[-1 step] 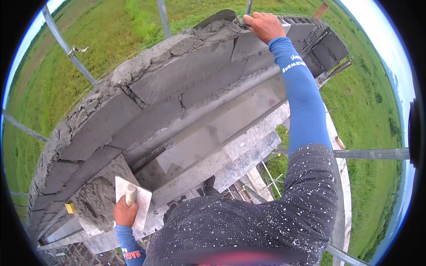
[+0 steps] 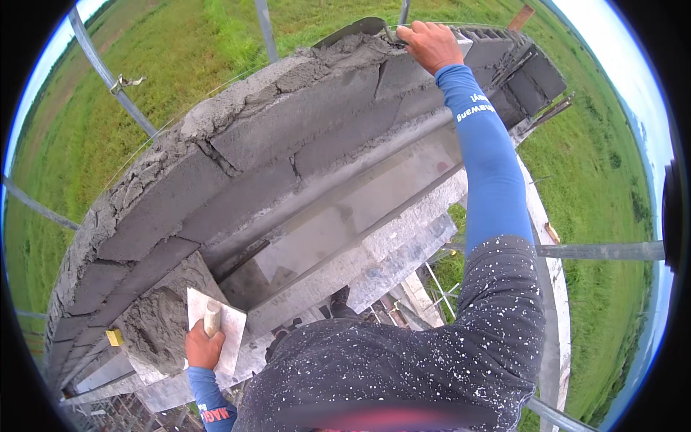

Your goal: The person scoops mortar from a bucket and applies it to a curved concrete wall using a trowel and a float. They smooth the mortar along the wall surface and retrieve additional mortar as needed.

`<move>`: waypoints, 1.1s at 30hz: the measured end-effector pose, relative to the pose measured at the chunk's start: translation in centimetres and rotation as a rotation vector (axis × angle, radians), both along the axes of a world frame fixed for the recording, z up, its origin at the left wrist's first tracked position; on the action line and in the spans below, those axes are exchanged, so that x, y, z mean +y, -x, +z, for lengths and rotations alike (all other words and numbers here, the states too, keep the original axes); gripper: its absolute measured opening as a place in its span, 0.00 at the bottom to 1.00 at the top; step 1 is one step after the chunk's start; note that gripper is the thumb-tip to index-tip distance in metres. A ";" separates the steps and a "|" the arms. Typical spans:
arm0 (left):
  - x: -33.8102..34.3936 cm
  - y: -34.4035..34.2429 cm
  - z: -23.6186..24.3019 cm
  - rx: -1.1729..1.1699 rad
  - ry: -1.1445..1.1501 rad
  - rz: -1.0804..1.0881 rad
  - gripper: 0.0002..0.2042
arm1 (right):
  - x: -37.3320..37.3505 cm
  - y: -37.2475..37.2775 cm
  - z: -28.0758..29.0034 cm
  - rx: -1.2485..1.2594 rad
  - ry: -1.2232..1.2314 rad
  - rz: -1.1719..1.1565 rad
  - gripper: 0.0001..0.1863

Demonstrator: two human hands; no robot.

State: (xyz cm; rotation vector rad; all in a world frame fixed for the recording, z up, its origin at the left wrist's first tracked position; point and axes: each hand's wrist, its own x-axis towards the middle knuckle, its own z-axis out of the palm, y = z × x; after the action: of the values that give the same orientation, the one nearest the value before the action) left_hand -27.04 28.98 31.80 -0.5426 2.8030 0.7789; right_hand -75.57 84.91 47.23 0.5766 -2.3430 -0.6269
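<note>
My right hand is stretched out to the far top of a grey block wall, closed round the handle of a trowel. The trowel's dark blade lies along the outer top edge, against lumpy wet mortar. Low on the left, my left hand grips the pale handle of a flat plastering float, whose light board faces up. Beside that hand a heap of wet mortar sits on a board next to the wall.
Metal scaffold poles rise beyond the wall, and another pole crosses at the right. A thin string runs along the wall's outer edge. A small yellow block lies near the mortar. Planks lie below me; grass spreads outside.
My right hand and forearm have shifted very slightly left, and the trowel blade sits a touch lower. The left hand and float have stayed in place.
</note>
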 end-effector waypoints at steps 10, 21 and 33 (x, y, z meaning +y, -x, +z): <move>-0.9 0.2 -0.2 0.139 -0.128 0.024 0.15 | 2.4 -7.3 7.1 -0.538 0.654 -0.409 0.20; -2.2 -2.4 -1.0 0.170 -0.166 0.126 0.14 | 6.0 -11.9 -1.0 -0.141 0.089 -0.219 0.13; -0.1 0.4 1.1 0.200 -0.161 0.066 0.15 | 1.5 -7.5 7.1 -0.403 0.395 -0.348 0.24</move>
State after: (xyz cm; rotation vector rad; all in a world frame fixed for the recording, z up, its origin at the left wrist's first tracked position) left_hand -27.45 28.87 32.86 -0.5598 2.8769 1.1188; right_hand -68.07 86.41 54.33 0.1171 -2.8789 -0.1853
